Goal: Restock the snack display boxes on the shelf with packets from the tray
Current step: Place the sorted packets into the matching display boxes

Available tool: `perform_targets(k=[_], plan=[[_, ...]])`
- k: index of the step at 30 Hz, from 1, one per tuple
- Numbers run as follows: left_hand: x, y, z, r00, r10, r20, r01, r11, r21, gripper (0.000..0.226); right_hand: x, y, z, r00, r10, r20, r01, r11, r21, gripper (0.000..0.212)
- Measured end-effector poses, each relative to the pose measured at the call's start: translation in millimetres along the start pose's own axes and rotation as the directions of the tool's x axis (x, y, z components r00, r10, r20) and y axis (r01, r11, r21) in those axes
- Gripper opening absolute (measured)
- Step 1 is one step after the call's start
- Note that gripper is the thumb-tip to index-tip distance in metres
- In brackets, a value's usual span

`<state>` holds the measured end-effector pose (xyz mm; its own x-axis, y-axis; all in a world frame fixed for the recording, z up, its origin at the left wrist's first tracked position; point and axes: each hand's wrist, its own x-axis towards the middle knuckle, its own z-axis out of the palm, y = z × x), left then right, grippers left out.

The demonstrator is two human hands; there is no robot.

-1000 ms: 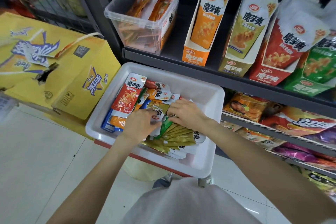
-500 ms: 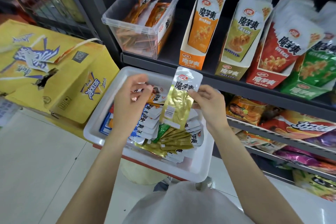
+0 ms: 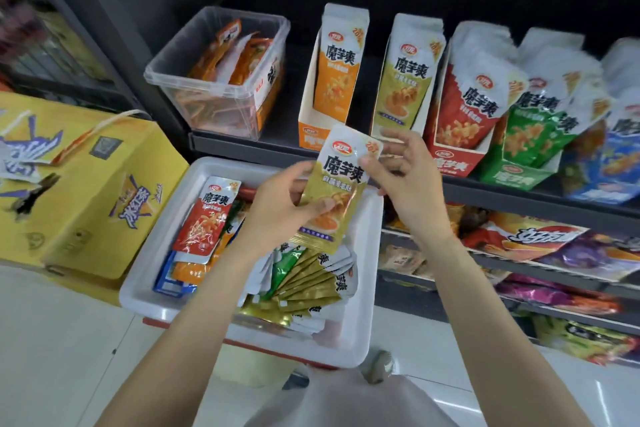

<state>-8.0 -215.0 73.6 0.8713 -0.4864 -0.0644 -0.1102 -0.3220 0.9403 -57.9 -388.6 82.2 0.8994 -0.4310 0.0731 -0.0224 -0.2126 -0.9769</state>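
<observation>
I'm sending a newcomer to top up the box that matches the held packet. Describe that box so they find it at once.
On the dark metal shelf above the white plastic tray, cardboard display boxes stand in a row right of the clear plastic tub. Take the olive-gold display box, second in the row. It sits between the orange display box and the red display box, and alone matches the olive-gold packet held in both hands.

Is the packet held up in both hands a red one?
No, the packet pinched between the left hand and the right hand is olive-gold, matching the olive display box.
</observation>
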Motion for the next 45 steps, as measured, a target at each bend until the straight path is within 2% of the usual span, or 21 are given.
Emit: perform_targets(k=[2,4,7,9,11,13,16,20,23,25,27,30,32,34,37,39,41,43,45], plan=[[11.7,11.8,2.8,0.991,0.056,0.121,-0.052,0.998,-0.039,0.050,9.7,-11.3,-16.9,0.993,-0.066,0.096,0.078,0.988,-0.129,0.032],[25.7,26.3,8.9,0.982,0.148,0.118,-0.150,0.989,0.005,0.052,17.1,-25.0,-33.9,0.983,-0.148,0.111,0.168,0.965,-0.201,0.015],[52.9,44.3,17.3,0.924,0.371,-0.098,-0.357,0.925,0.132,0.051,30.4,-42.0,-63.0,0.947,-0.308,-0.092,0.268,0.914,-0.306,0.011],[72.8,48.6,19.5,0.873,0.445,-0.198,-0.417,0.893,0.171,0.053,43.1,-50.5,-81.0,0.892,-0.381,-0.244,0.280,0.888,-0.365,0.008],[90.3,45.3,22.0,0.868,0.453,-0.202,-0.404,0.882,0.244,0.050,61.3,-56.0,-93.1,0.849,-0.438,-0.296,0.285,0.851,-0.441,0.009],[102.9,35.9,28.5,0.890,0.441,-0.113,-0.385,0.862,0.328,0.048,83.7,-58.5,-96.6,0.834,-0.487,-0.260,0.290,0.787,-0.545,0.013],[112.1,21.6,41.2,0.909,0.417,0.003,-0.368,0.797,0.479,0.050,119.1,-57.6,-83.5,0.841,-0.528,-0.118,0.284,0.616,-0.735,0.020],[115.5,17.2,47.3,0.915,0.404,-0.004,-0.346,0.788,0.510,0.051,152.0,-43.6,-58.9,0.909,-0.416,0.028,0.152,0.268,-0.951,0.029],[118.9,16.7,48.8,0.915,0.403,-0.011,-0.344,0.794,0.501,0.050,160.1,-36.9,-54.2,0.929,-0.363,0.065,0.127,0.149,-0.981,0.038],[120.8,16.8,48.9,0.914,0.405,-0.003,-0.349,0.792,0.502,0.050,159.3,-36.7,-53.8,0.917,-0.394,0.063,0.127,0.138,-0.982,0.041],[120.6,17.6,48.4,0.915,0.405,0.000,-0.349,0.789,0.506,0.050,151.2,-36.2,-53.8,0.884,-0.464,0.067,0.164,0.173,-0.971,0.039],[109.8,17.7,44.8,0.876,0.480,-0.044,-0.399,0.773,0.494,0.042,117.9,-30.3,-49.9,0.787,-0.614,0.050,0.285,0.291,-0.913,0.029],[92.7,9.2,38.4,0.833,0.537,-0.135,-0.430,0.781,0.453,0.030,81.4,-22.0,-40.6,0.757,-0.653,0.032,0.386,0.407,-0.828,0.025],[70.6,-12.4,28.6,0.813,0.537,-0.225,-0.422,0.810,0.406,0.022,41.2,-8.8,-25.1,0.799,-0.598,0.056,0.454,0.541,-0.708,0.025],[35.0,-61.5,9.0,0.846,0.481,-0.232,-0.364,0.837,0.408,0.023,-7.2,21.2,6.3,0.921,-0.354,0.163,0.377,0.702,-0.604,0.022],[13.8,-94.8,-5.2,0.873,0.476,-0.112,-0.348,0.765,0.542,0.025,-22.2,42.9,30.8,0.935,-0.192,0.299,0.344,0.696,-0.630,0.021],[-2.6,-123.9,-18.0,0.899,0.438,0.015,-0.325,0.643,0.694,0.031,-24.1,62.6,53.7,0.909,-0.067,0.412,0.350,0.658,-0.666,0.024],[-15.1,-144.8,-28.8,0.944,0.326,0.044,-0.239,0.587,0.773,0.035,-18.1,79.3,72.4,0.889,0.022,0.457,0.353,0.603,-0.715,0.028],[-25.3,-156.9,-35.3,0.977,0.215,0.001,-0.134,0.603,0.787,0.033,-9.2,94.9,88.5,0.870,0.048,0.491,0.417,0.458,-0.785,0.033]])
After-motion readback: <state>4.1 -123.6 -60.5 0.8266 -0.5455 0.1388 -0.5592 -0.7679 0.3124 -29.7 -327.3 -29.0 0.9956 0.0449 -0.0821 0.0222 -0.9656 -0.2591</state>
